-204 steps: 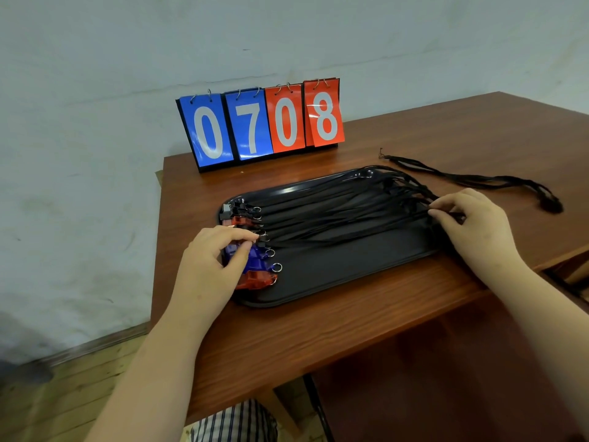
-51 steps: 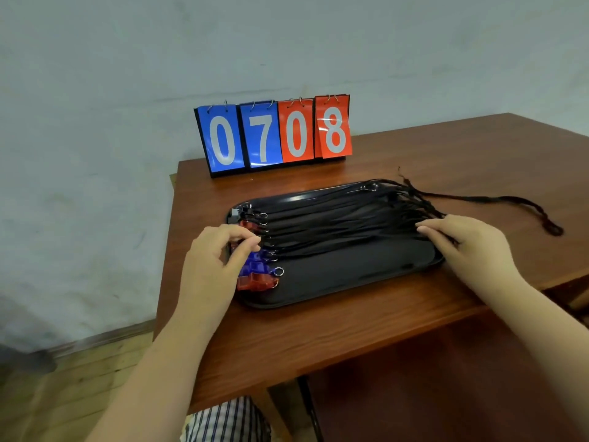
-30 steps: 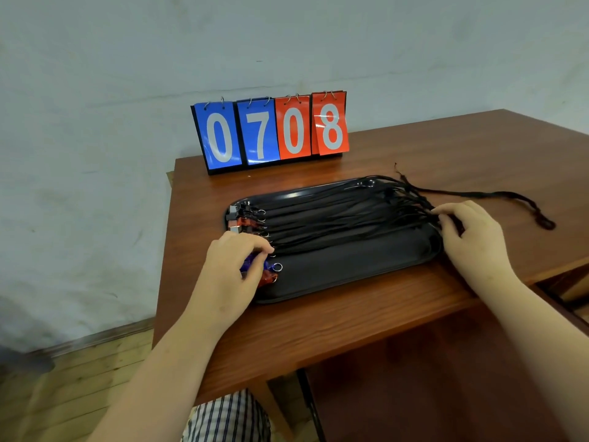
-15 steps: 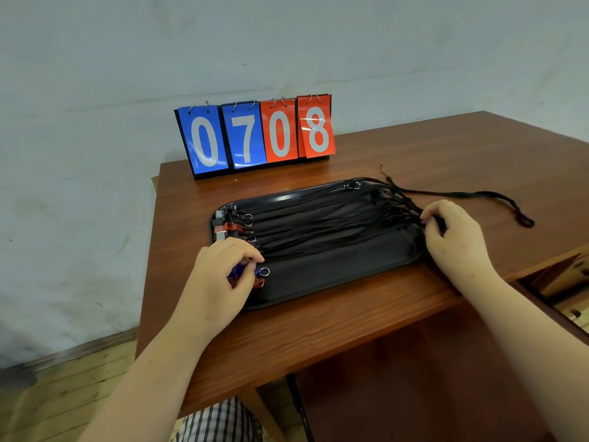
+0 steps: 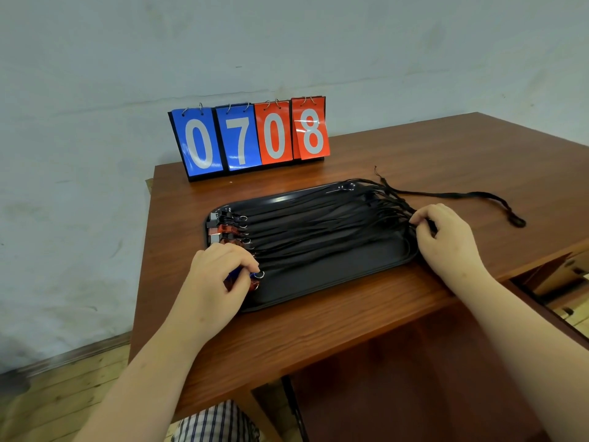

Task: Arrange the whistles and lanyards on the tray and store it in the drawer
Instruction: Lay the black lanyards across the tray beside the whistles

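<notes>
A black tray [image 5: 322,283] lies on the wooden table [image 5: 318,330]. Several whistles [image 5: 224,230], red, black and blue, line its left end, and their black lanyards [image 5: 318,229] stretch rightward across it. My left hand [image 5: 216,282] curls over the nearest whistles, fingers pinching a blue whistle [image 5: 237,273]. My right hand [image 5: 446,237] sits at the tray's right end and pinches the gathered lanyard ends. One lanyard [image 5: 462,196] trails off the tray to the right across the table.
A flip scoreboard [image 5: 250,138] reading 0708 stands at the table's back edge against the wall. An open drawer [image 5: 561,275] shows at the right under the tabletop. The table's front edge is close to my arms.
My left hand has slid down over the nearest whistles and closed on the blue one. My right hand has curled its fingers onto the lanyard ends at the tray's right end.
</notes>
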Action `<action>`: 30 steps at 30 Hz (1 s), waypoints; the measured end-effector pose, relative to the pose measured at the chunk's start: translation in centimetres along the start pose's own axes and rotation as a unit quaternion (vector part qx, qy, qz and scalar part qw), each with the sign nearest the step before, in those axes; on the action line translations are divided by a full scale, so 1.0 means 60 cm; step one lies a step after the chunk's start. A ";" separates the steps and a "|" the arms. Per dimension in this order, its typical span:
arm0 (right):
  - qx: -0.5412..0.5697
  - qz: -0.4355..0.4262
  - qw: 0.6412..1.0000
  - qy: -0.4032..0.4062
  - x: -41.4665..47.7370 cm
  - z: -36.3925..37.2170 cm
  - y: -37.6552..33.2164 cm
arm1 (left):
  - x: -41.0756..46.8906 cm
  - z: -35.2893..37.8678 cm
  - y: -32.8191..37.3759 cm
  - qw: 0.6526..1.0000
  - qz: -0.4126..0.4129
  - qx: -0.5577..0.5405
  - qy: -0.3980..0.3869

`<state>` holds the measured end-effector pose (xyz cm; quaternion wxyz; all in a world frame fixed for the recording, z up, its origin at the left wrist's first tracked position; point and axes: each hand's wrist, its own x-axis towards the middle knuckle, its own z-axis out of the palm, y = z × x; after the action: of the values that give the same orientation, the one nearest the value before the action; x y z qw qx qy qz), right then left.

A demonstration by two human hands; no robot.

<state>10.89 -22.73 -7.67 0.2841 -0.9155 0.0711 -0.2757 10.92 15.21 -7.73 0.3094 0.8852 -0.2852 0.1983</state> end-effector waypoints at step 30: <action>-0.001 -0.006 1.000 0.004 0.001 0.000 0.001 | 0.002 0.008 -0.006 0.999 -0.017 0.029 -0.018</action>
<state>10.95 -22.81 -7.69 0.2812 -0.9150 0.0673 -0.2813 11.32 15.04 -8.16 0.2815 0.9022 -0.2695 0.1849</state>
